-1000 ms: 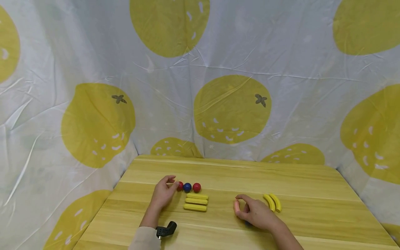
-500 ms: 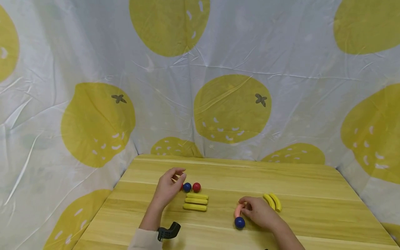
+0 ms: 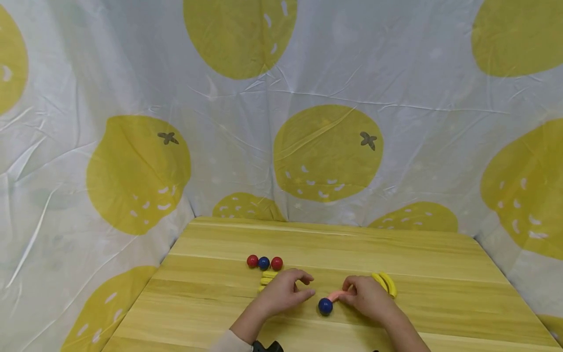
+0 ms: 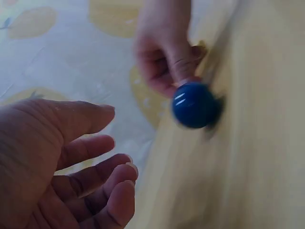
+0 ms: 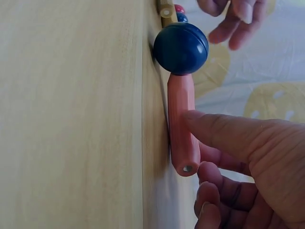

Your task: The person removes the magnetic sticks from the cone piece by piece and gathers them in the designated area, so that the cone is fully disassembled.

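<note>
Between thumb and fingers, my right hand (image 3: 367,297) pinches a curved pink magnetic rod (image 5: 181,119), whose near end shows a small metal disc. At the rod's other end sits a dark blue ball (image 3: 325,306), touching it, close over the wooden table (image 3: 422,313). My left hand (image 3: 285,293) is just left of that ball, fingers loosely bent and apart from the thumb, holding nothing. In the left wrist view the gap between those fingers and the blue ball (image 4: 194,105) is plain.
Left of centre, a red ball (image 3: 252,261), a blue ball (image 3: 264,263) and another red ball (image 3: 277,263) stand in a row. Straight yellow rods (image 3: 269,275) lie below them, partly behind my left hand. Two curved yellow rods (image 3: 389,282) lie beyond my right hand. A lemon-print cloth (image 3: 237,161) surrounds the table.
My left hand has left the row of balls and moved right and nearer, beside the blue ball. My right hand has turned the pink rod from upright in view to slanting, the ball swinging left.
</note>
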